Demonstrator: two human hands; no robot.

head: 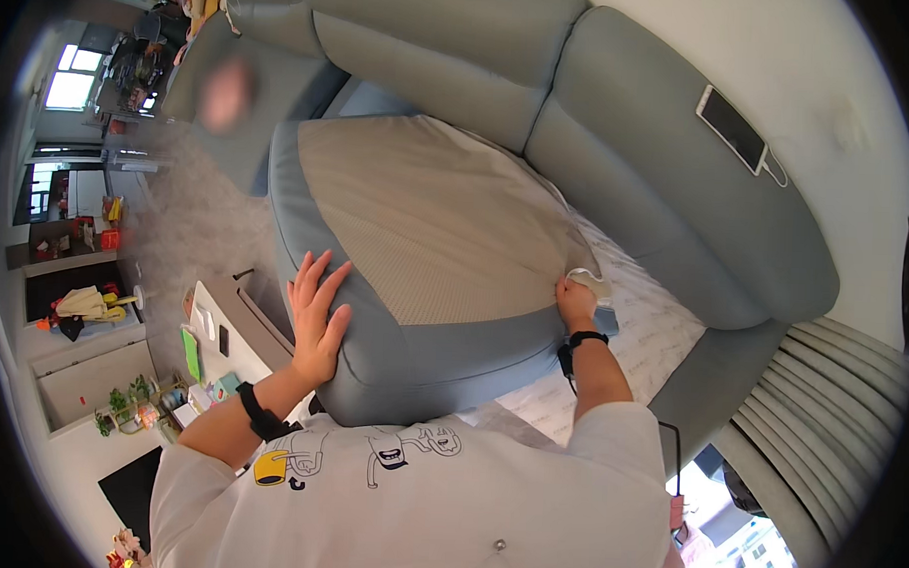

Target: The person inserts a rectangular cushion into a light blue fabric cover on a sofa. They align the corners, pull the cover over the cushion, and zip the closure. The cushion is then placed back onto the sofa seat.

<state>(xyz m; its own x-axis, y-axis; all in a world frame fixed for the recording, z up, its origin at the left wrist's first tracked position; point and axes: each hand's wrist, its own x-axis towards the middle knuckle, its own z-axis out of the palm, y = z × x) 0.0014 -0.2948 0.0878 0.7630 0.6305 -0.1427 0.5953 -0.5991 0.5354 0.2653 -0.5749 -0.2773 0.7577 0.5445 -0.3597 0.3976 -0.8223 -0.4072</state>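
A large blue-grey sofa cushion [437, 362] stands tilted before me, with a beige fabric panel [442, 201] facing up; part of that panel is fine mesh. My left hand [319, 324] rests against the cushion's left front corner, fingers spread. At the right corner my right hand [576, 299] is closed on the edge of the panel, where a pale zipper-like strip [586, 274] curls up beside the fist. The panel's far right edge hangs loose in folds. Dark bands circle both wrists.
The grey sofa backrest [624, 162] curves behind the cushion, bearing a white phone [732, 128] on a cable. Pale printed lining [634, 290] covers the exposed sofa base. A white-topped table [221, 306] stands at left. Pleated curtains [818, 417] hang at right. Something at upper left is blurred.
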